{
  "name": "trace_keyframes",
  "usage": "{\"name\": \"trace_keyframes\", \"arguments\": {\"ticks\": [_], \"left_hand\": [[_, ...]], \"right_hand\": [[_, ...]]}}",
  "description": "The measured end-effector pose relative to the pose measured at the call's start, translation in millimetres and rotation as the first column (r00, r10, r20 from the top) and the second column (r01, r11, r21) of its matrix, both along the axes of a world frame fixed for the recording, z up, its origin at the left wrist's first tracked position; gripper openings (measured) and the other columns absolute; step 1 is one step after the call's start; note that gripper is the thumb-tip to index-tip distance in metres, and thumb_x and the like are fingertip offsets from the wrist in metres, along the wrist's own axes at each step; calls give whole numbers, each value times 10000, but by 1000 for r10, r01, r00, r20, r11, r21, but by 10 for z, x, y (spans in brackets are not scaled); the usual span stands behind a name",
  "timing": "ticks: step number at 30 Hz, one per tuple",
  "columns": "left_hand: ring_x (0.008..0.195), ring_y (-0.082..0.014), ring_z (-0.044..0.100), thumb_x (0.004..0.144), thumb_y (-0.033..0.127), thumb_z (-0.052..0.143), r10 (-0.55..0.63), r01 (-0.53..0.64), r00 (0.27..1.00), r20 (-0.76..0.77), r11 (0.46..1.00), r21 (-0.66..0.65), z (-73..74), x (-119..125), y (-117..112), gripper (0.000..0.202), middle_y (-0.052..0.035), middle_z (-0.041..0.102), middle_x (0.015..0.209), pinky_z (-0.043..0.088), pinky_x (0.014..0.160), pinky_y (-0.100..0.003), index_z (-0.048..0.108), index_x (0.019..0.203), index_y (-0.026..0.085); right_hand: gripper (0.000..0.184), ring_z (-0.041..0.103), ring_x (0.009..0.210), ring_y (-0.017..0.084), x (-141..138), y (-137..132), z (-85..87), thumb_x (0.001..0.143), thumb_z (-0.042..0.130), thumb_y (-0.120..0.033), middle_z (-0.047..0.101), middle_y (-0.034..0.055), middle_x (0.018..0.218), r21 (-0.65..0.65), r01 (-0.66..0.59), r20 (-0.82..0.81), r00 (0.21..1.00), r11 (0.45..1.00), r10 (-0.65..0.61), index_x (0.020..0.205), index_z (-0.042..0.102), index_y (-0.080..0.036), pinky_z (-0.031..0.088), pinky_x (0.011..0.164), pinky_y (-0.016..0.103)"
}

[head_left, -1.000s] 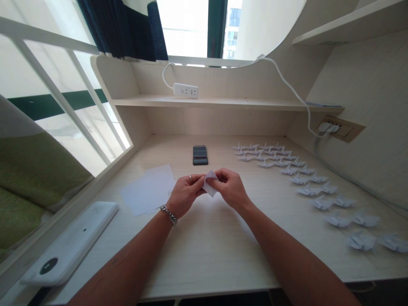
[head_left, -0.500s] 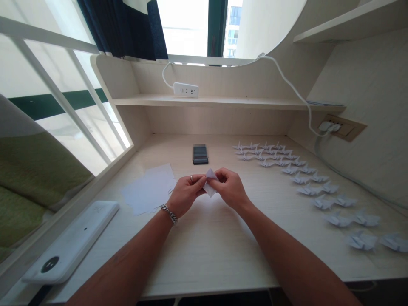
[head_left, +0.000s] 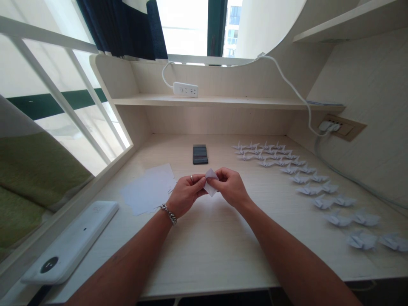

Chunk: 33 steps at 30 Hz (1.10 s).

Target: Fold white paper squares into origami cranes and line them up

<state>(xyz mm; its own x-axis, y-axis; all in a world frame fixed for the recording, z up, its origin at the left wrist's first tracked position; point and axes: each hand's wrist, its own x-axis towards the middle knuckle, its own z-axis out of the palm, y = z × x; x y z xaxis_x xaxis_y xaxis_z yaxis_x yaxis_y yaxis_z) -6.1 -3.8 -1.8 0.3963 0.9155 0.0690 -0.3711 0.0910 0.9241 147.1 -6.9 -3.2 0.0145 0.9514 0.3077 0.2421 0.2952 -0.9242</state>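
Note:
Above the middle of the pale wooden desk, both my hands pinch one small folded piece of white paper. My left hand, with a ring and a chain bracelet, grips its left side with closed fingers. My right hand grips its right side, fingers curled over the top edge. A loose stack of white paper sheets lies just left of my left hand. Several finished white paper cranes stand in two rows running from the desk's back to its front right.
A dark phone lies flat behind my hands. A white flat device sits at the front left edge. A white power strip rests on the shelf above, its cable running to a wall socket on the right.
My hands and the folded paper have shifted very slightly; the fingers keep working the same fold. Nothing else on the desk has moved.

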Motion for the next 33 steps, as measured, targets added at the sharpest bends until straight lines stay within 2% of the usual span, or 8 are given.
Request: {"name": "trace_keyframes", "arguments": {"ticks": [4,6,10,12,18,24,33], "left_hand": [[707,-130,603,702,335,772,17,-16,998,-56,1000,23,-17,2,13,318,-85,709,788,499,717,-266,748,908,94],[693,-128,600,692,343,779,27,-26,997,-70,999,24,-20,4,22,321,-81,708,773,501,710,-268,748,894,96],[681,-131,612,690,351,779,66,-65,996,-66,998,17,-31,-1,42,319,-73,708,756,508,710,-274,745,887,103],[693,-138,625,698,357,772,88,-87,993,-75,996,20,-42,-11,50,323,-75,712,767,514,720,-283,742,898,104],[740,-175,655,687,406,768,136,-130,977,-165,991,45,-34,-17,41,396,-93,724,818,532,758,-331,732,939,103],[700,-168,646,673,411,768,198,-188,950,-241,980,66,28,2,7,393,-90,718,775,523,694,-304,732,899,91],[671,-154,616,645,393,788,237,-230,930,-280,972,57,-7,-6,29,365,-72,691,743,493,629,-279,704,846,101]], "right_hand": [[162,481,561,106,-12,-13,-10,704,674,-315,571,-25,599,41,45,69,996,998,-48,672,622,-165,371,512,228],[157,494,564,107,-12,-5,-15,701,674,-310,576,-23,604,32,32,57,998,999,-34,678,623,-163,386,515,228],[222,572,590,137,3,21,7,707,675,-360,629,10,657,-97,-117,-120,987,988,105,763,660,-145,460,515,244],[250,594,600,145,9,29,20,718,668,-371,653,26,685,-133,-159,-186,973,978,133,810,683,-138,485,518,254],[272,633,631,166,7,49,-23,695,710,-383,687,45,710,-121,-162,-243,961,979,129,819,696,-141,525,559,285],[283,636,621,164,0,66,-44,700,712,-389,692,56,714,-144,-173,-253,958,974,133,809,713,-128,546,574,297],[268,626,589,149,0,52,-23,698,713,-386,682,41,689,-143,-160,-229,965,977,125,785,687,-134,530,536,274]]}}
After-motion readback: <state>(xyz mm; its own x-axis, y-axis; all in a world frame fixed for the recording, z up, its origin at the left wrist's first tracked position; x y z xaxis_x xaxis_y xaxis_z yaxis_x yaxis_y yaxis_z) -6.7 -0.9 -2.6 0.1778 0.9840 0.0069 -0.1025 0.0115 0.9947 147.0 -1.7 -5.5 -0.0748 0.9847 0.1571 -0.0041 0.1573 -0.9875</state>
